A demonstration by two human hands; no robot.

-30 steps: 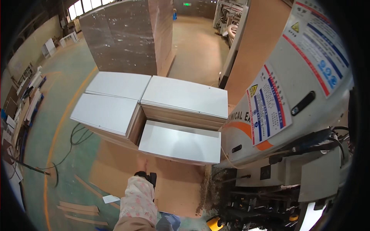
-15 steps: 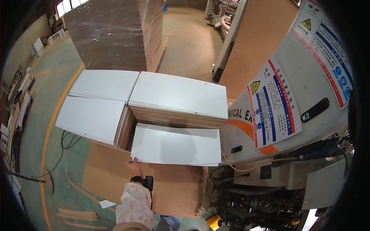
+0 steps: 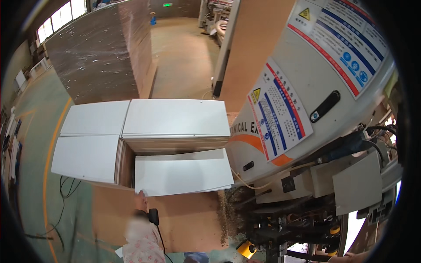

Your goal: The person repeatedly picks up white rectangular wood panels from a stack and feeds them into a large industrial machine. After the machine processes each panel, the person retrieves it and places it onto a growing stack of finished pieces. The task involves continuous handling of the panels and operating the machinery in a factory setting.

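Observation:
At the near-left corner of a white panel (image 3: 184, 173), my left hand (image 3: 141, 199) has its fingers closed on the edge. The panel lies on top of a low stack, and the edge of another shows under its near-right corner. A black device with a cord is strapped to my left wrist, above a pale flowered sleeve. Low at the right edge of the view, beside the machine, a bit of skin shows that looks like my right hand (image 3: 351, 257); its fingers cannot be made out.
Taller stacks of white panels (image 3: 175, 117) stand behind and to the left. A grey machine (image 3: 302, 87) with warning sheets rises on the right, dark mechanisms below it. Brown board (image 3: 188, 223) with sawdust lies in front. A film-wrapped stack (image 3: 92, 57) stands behind; cables trail at left.
The view has swung to the right and tilted up, so the stacks sit farther left and lower. My left hand stays at the same panel corner. Skin now shows at the lower right.

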